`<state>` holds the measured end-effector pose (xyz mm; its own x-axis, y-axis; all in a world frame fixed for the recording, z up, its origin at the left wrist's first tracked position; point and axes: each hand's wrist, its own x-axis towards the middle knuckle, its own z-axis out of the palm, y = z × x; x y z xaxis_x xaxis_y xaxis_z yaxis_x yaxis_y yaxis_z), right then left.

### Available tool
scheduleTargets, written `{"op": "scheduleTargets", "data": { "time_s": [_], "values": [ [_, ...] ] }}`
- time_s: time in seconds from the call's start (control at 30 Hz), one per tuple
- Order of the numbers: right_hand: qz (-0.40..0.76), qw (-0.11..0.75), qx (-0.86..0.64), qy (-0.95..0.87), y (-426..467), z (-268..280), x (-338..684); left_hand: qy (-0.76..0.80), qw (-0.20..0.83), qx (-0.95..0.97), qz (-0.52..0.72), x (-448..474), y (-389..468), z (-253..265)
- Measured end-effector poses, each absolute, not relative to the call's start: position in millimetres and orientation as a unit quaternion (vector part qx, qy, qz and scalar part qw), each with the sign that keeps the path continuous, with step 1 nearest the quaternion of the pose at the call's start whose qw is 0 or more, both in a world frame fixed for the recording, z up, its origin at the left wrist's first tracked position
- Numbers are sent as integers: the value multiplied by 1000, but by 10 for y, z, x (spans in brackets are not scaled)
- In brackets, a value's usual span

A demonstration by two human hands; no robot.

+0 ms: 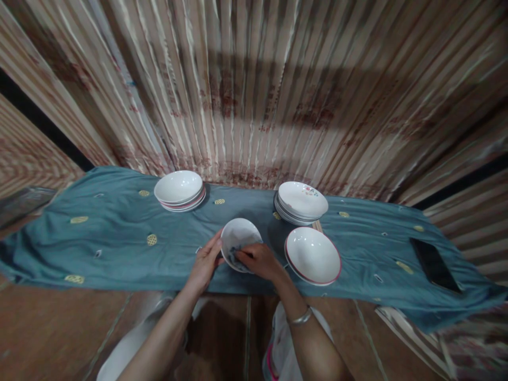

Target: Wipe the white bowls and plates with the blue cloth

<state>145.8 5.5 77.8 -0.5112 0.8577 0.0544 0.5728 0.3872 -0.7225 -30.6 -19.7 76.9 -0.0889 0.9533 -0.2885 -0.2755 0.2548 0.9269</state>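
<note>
A white bowl (239, 228) is tilted toward me over the front of the cloth-covered table. My left hand (207, 259) grips its left rim, thumb at the edge and fingers behind. Inside the bowl, my right hand (257, 260) is closed on a bluish-grey cloth (234, 255), pressed against the inner wall; part of the cloth is hidden under the fingers. Just right of that hand sits a white bowl with a red rim (313, 255), which seems to have another beneath it. Behind it stands a stack of white dishes (302, 200), the top one with a floral print.
A stack of white bowls (178, 188) stands at the back left. Toward the right end lies a black phone (434, 263). The teal tablecloth (119, 238) hangs over the table's front edge. Pleated patterned curtains (254, 106) rise directly behind the table.
</note>
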Motion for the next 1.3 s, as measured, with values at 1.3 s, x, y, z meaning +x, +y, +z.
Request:
{"op": "scheduleTargets", "data": {
  "time_s": [1.3],
  "values": [
    [26, 194, -581, -790, 40, 719, 1516, 540, 574, 339, 514, -258, -237, 904]
  ]
}}
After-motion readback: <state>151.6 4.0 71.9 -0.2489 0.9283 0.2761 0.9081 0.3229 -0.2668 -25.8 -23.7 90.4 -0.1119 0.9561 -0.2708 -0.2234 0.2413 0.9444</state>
